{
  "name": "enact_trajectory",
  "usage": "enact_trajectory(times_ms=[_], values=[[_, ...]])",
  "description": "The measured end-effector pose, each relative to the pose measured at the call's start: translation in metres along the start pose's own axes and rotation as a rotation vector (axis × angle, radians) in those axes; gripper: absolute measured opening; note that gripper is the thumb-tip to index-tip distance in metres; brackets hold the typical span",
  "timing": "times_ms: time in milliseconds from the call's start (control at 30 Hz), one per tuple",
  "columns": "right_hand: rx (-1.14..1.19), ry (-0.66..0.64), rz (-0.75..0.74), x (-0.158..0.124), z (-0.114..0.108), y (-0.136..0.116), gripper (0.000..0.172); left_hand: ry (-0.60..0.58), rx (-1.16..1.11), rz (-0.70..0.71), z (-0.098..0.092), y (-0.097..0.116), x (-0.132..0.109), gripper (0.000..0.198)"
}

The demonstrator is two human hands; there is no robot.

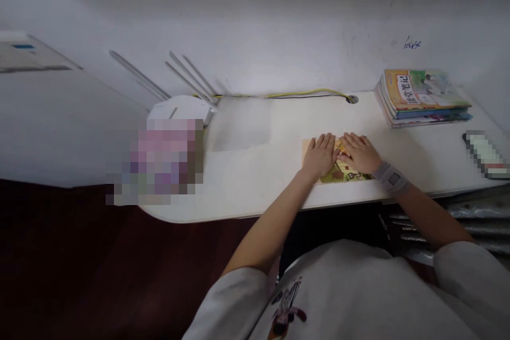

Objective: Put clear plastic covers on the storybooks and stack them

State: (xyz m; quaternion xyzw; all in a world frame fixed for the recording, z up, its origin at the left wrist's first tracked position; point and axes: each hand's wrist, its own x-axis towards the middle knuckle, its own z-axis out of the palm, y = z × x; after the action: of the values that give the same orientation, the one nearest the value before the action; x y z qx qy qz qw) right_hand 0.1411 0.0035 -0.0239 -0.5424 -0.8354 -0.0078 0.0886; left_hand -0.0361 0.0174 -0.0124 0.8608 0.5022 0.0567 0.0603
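A flat, colourful picture sheet or booklet (345, 169) lies on the white desk (255, 178) near its front edge. My left hand (319, 155) rests palm down on its left part, fingers stretched out and pointing away from me. On its right part lies my right hand (362, 153), also flat, its fingers slanting up to the left. The two thumbs almost meet over the middle of the picture. Both palms cover much of the printed design, so I cannot tell whether it is a single sheet or several pages.
A pile of books (424, 95) stands at the back right, with a phone (486, 155) near the right edge. At the left sits a white router (179, 107) with long antennas, behind a blurred-out pinkish object (163, 156). A yellow cable (295, 94) runs along the wall to a hole.
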Motion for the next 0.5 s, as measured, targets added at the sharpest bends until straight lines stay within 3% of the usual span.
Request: enact_trajectory(times_ms=[133,267,400,500], values=[[-0.031,0.007,0.098,-0.009,-0.004,0.018,0.063,0.085,-0.014,-0.035,0.002,-0.002,0.0,0.054],[-0.038,-0.001,0.095,-0.012,-0.003,0.019,0.063,0.156,0.034,-0.138,-0.004,-0.012,0.003,0.043],[-0.039,0.018,0.108,-0.01,-0.001,0.015,0.063,0.147,0.101,-0.271,-0.012,-0.025,0.016,0.043],[-0.032,0.017,0.126,-0.009,-0.001,0.014,0.062,0.086,-0.023,-0.303,-0.017,-0.033,0.031,0.044]])
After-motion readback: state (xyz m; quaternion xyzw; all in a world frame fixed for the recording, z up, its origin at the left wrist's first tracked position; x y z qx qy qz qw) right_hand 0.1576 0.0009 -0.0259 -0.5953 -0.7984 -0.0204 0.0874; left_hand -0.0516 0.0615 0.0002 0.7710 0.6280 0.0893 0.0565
